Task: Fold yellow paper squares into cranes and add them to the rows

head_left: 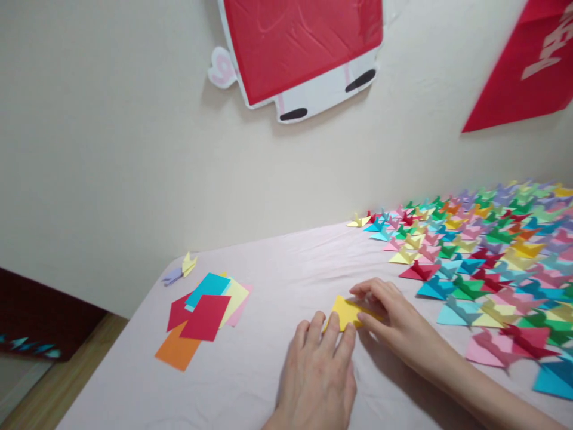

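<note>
A small piece of yellow origami paper [342, 312] lies on the cloth-covered surface between my two hands. My left hand [317, 370] is palm down, its fingers spread and their tips resting on the paper's near left edge. At the paper's right end my right hand [391, 319] grips it between the thumb and bent fingers, which cover that end. Whether the paper is folded under the fingers, I cannot tell.
Loose squares of coloured paper, a red one [206, 318] on top, lie to the left. Behind them sit a yellow folded piece [188, 264] and a purple one [172, 276]. Several rows of folded paper cranes [465, 288] fill the right side. The wall [277, 185] rises behind.
</note>
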Available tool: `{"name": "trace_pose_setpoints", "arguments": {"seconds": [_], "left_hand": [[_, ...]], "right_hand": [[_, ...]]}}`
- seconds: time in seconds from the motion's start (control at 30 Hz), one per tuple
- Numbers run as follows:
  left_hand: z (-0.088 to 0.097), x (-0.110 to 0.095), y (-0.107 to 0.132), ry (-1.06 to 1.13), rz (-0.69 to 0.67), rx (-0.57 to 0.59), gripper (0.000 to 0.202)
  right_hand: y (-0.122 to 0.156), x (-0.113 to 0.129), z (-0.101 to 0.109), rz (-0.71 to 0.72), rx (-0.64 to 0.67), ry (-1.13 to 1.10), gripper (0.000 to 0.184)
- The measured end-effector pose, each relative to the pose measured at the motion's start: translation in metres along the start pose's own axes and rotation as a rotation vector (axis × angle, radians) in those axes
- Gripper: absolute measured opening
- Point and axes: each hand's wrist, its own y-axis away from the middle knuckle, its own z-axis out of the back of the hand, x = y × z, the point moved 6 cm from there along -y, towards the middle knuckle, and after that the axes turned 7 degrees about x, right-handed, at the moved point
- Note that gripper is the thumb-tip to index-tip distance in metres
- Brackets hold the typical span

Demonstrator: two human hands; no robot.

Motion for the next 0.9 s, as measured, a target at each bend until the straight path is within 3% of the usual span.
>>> {"name": "trace_pose_setpoints", "arguments": {"seconds": [0.13,0.33,0.67,0.9], "left_hand": [[-0.003,0.002,0.0,0.048,-0.012,0.051,0.039],[-0.005,0.007,-0.001,0.121,-0.037,0.181,0.042],[0.009,0.012,0.002,0.043,-0.066,0.062,0.033],[0.011,0.015,0.005,0.042,-0.001,0.008,0.018]], "right_hand": [[0.005,0.006,-0.01,0.103,0.037,0.122,0.022],[0.004,0.001,-0.011,0.116,0.02,0.148,0.025],[0.004,0.002,-0.012,0.092,0.04,0.168,0.026],[0.004,0.002,-0.011,0.088,0.032,0.17,0.027]]}}
